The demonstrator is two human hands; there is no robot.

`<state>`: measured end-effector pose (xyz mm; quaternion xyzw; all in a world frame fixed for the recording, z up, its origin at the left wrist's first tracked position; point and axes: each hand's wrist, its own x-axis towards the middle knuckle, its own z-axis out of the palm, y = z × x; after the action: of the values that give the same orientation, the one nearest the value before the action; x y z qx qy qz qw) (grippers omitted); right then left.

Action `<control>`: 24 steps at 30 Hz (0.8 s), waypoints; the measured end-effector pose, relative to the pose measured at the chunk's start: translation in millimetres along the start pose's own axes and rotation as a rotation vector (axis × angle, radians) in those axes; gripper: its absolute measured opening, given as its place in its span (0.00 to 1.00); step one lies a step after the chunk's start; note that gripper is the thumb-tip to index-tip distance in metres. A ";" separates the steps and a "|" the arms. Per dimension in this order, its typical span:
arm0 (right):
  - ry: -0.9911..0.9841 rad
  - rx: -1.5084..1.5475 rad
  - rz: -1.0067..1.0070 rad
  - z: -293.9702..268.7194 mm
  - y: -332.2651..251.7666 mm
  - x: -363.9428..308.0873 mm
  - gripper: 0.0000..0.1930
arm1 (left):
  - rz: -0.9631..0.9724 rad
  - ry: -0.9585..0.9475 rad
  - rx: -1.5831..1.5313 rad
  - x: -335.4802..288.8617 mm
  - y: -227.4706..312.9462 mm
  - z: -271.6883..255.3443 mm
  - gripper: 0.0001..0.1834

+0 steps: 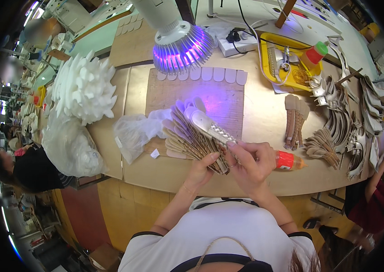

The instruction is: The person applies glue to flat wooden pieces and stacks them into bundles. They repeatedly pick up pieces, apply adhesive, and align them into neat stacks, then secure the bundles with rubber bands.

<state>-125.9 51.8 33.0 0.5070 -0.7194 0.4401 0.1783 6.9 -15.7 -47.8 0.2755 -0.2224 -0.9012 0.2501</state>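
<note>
My left hand [199,172] is closed round the narrow ends of a fanned bundle of shoe straps [185,131], tan and pale with rounded tips, above the table's front part. Fingers pinched, my right hand [254,164] grips a single silvery strap [210,127] with a braided stretch along it. This strap lies slantwise over the bundle, its rounded tip toward the lamp. How far its lower end is apart from the bundle, I cannot tell. Beside my right hand lies an orange bottle with a red label [286,161], partly hidden by the hand.
A finned lamp [184,47] glows violet over a cardboard sheet [233,102] edged with pale rounded pieces [207,73]. White foam pieces [83,88] and plastic bags [71,145] stand left. To the right are a yellow tray [264,56], strap piles [321,145] and another person's arm [378,174].
</note>
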 end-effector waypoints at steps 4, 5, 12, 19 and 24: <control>0.002 0.072 0.036 0.3 -4.1 -1.9 0.22 | -0.023 -0.082 0.012 3.3 -1.3 -7.2 0.27; 0.023 0.081 0.045 0.8 -5.1 -1.9 0.24 | -0.034 -0.085 -0.005 3.1 -2.2 -8.2 0.27; 0.033 0.411 0.392 0.0 -4.5 8.5 0.17 | 0.006 -0.105 -0.042 2.6 -1.9 -6.6 0.28; -0.200 0.588 0.623 0.7 -6.5 6.8 0.15 | 0.125 -0.068 0.068 -2.7 2.8 9.2 0.21; -0.216 0.571 0.614 3.3 -9.8 -0.2 0.15 | 0.164 -0.015 0.096 -5.9 -4.3 14.0 0.20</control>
<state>-116.5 48.3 35.6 0.3415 -0.7008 0.5985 -0.1845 1.2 -5.3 -37.3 0.2612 -0.2891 -0.8680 0.3079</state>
